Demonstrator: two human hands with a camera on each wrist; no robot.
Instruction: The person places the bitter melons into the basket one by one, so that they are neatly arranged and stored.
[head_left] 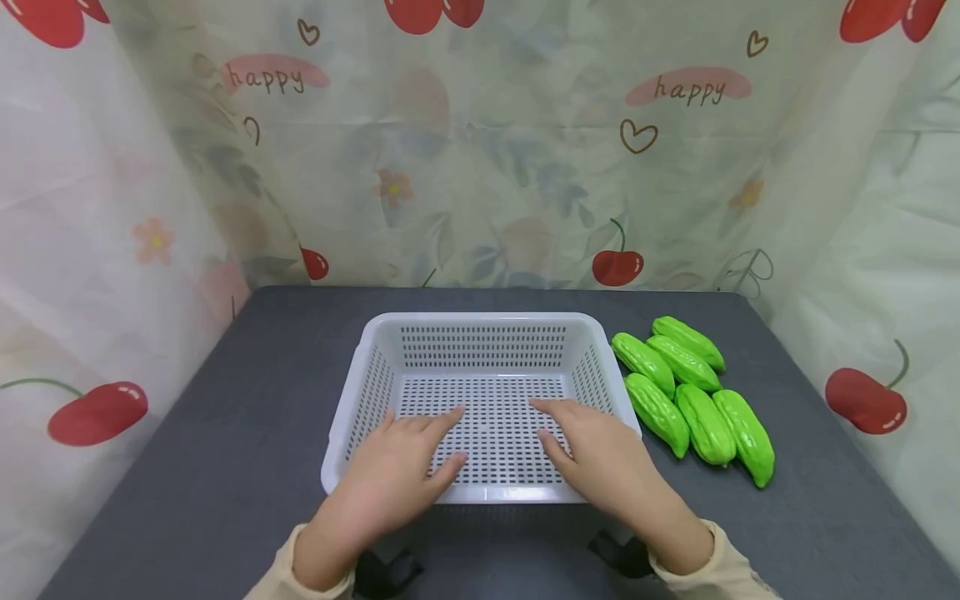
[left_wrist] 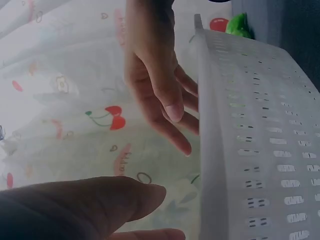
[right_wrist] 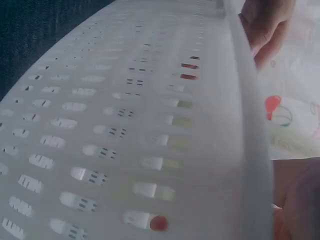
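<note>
A white plastic basket (head_left: 517, 495) with slotted walls and floor stands in the middle of the table, with nothing lying in it. Over its front left part is my left hand (head_left: 392, 468), thumb and fingers spread and holding nothing. My right hand (head_left: 606, 457) is over the front right part, its fingers likewise extended and free. Whether either wrist touches the rim is unclear. In the left wrist view, the left thumb (left_wrist: 125, 200) shows beside the basket wall (left_wrist: 215, 150). The right wrist view has the basket's wall filling most of it, with the left hand (right_wrist: 267, 25) beyond.
Several bright green, lumpy bitter melons (head_left: 705, 423) lie grouped on the dark tabletop (head_left: 247, 433), just right of the basket. A cloth printed with cherries and hearts (head_left: 487, 200) hangs behind and along both sides of the table.
</note>
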